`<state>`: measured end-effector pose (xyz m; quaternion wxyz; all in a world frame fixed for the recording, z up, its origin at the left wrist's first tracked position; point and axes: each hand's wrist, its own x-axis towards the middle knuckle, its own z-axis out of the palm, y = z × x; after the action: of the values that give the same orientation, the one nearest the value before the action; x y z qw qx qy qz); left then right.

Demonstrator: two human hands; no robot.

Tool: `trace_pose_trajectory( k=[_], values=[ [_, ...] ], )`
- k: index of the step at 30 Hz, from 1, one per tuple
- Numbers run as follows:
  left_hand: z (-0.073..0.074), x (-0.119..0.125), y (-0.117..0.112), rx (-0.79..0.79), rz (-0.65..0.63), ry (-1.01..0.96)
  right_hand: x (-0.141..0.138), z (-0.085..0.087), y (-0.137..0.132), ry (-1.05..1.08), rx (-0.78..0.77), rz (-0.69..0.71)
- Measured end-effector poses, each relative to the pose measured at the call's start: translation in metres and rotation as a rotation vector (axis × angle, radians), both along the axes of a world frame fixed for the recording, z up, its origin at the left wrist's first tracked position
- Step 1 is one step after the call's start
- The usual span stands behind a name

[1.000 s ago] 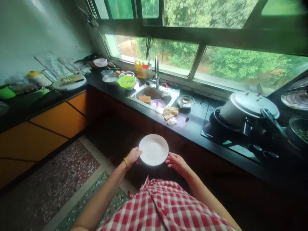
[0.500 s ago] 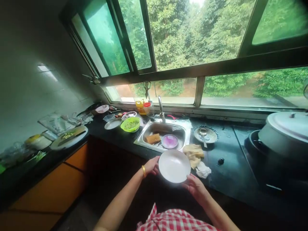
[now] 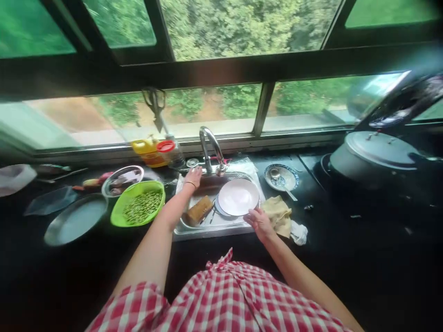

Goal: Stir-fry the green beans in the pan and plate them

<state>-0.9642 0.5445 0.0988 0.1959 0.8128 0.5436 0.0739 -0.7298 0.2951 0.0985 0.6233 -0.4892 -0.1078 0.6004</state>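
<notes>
My right hand (image 3: 259,223) grips the near right rim of a white plate (image 3: 238,197), holding it over the sink (image 3: 216,234). Beneath it the edge of another plate (image 3: 221,210) shows, mostly hidden. My left hand (image 3: 194,176) reaches to the back left of the sink, fingers stretched out beside the base of the chrome faucet (image 3: 207,152); whether it touches the faucet I cannot tell. A brown block-like thing (image 3: 200,210) lies in the sink's left part, with thin dark utensils beside it.
Left of the sink stand a green basin (image 3: 119,216) of green beans, a metal bowl (image 3: 122,180) and a round plate (image 3: 76,220). To the right lie a tan cloth (image 3: 278,214), a patterned plate (image 3: 289,177) with a ladle, and a large lidded pot (image 3: 367,159).
The white plate has moved forward over the sink in my right hand. My left hand has let go of it and moved to the faucet. The view has come closer.
</notes>
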Motion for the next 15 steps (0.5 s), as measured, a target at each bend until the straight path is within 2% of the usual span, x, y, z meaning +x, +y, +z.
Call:
trace_pose_trajectory(
  k=[3,5,6,8,9,10,13,15],
  values=[
    [-0.006,-0.024,0.043,-0.030,-0.003,-0.005,-0.025,-0.002,0.024,-0.055,-0.017,-0.101],
    [-0.010,-0.031,0.051,-0.035,0.014,-0.010,-0.036,-0.006,0.037,-0.087,-0.013,-0.159],
    [-0.013,-0.031,0.048,-0.056,0.035,-0.051,-0.039,-0.008,0.042,-0.091,-0.012,-0.184],
    [-0.020,-0.024,0.028,-0.157,0.091,-0.200,-0.046,-0.014,0.053,-0.074,-0.009,-0.210],
    [-0.024,-0.019,0.014,-0.317,0.176,-0.441,-0.049,-0.017,0.057,-0.057,-0.010,-0.210],
    [-0.028,-0.014,-0.003,-0.426,0.200,-0.542,-0.052,-0.020,0.062,-0.037,-0.012,-0.202],
    [-0.042,-0.001,-0.049,-0.659,0.208,-0.675,-0.065,-0.027,0.073,0.016,-0.018,-0.145],
    [-0.047,0.003,-0.063,-0.746,0.259,-0.759,-0.075,-0.030,0.078,0.037,-0.017,-0.077]
  ],
)
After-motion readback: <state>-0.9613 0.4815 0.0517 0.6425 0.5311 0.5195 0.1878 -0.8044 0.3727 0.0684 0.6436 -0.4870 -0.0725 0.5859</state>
